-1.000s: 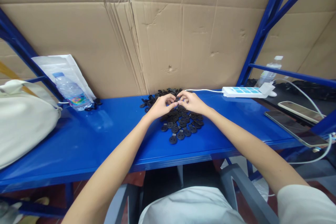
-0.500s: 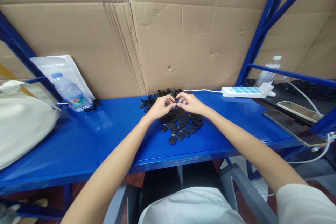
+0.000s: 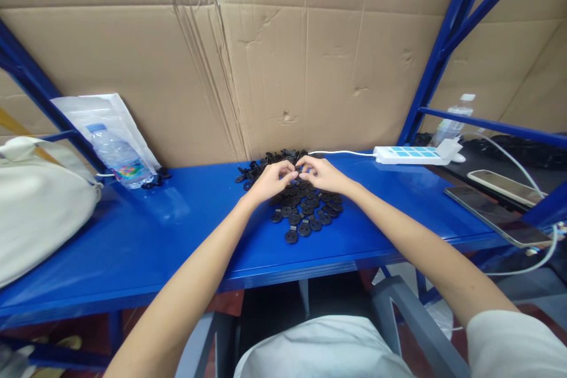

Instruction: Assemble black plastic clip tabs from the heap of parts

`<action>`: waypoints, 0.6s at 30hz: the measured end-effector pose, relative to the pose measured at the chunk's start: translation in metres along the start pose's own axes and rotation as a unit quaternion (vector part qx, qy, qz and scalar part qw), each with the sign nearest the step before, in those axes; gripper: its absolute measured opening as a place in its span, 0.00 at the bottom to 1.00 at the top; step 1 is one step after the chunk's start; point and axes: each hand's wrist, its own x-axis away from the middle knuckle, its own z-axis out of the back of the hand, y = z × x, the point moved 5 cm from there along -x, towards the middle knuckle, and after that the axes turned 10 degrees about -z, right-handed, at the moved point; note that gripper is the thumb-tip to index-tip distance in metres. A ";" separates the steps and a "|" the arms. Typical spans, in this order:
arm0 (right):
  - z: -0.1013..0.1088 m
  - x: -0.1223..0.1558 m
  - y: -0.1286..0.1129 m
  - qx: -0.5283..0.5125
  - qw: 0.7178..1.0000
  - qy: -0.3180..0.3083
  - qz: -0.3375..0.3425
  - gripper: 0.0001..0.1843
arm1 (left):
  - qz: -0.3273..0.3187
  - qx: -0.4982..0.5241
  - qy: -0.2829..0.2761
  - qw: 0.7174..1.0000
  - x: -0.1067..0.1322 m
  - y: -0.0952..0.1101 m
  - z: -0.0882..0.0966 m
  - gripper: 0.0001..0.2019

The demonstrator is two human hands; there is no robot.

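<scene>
A pile of small black round plastic parts (image 3: pixel 305 212) lies on the blue metal shelf (image 3: pixel 186 230), against the cardboard wall. My left hand (image 3: pixel 272 180) and my right hand (image 3: pixel 321 174) meet above the far side of the pile. Their fingertips are pinched together on a small black part (image 3: pixel 299 175) held between both hands. Most of that part is hidden by my fingers.
A water bottle (image 3: pixel 117 156) and a white plastic bag (image 3: pixel 106 115) lean at the back left, beside a cream cloth bag (image 3: pixel 39 207). A white power strip (image 3: pixel 411 155) lies at the back right. Two phones (image 3: pixel 498 212) rest on the neighbouring dark shelf, with white cables.
Both hands stay pinched together over the pile; only the fingers have shifted slightly.
</scene>
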 end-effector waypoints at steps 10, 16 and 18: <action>0.000 0.002 -0.002 -0.005 1.000 0.011 -0.006 0.11 | -0.007 -0.006 0.000 1.000 0.000 0.001 0.003 0.13; 0.000 0.000 0.000 -0.025 1.000 0.002 -0.004 0.13 | 0.002 -0.013 0.011 1.000 0.000 0.001 0.002 0.15; 0.000 0.000 0.000 -0.026 1.000 0.001 -0.003 0.13 | -0.001 -0.011 0.007 1.000 0.000 0.001 0.001 0.15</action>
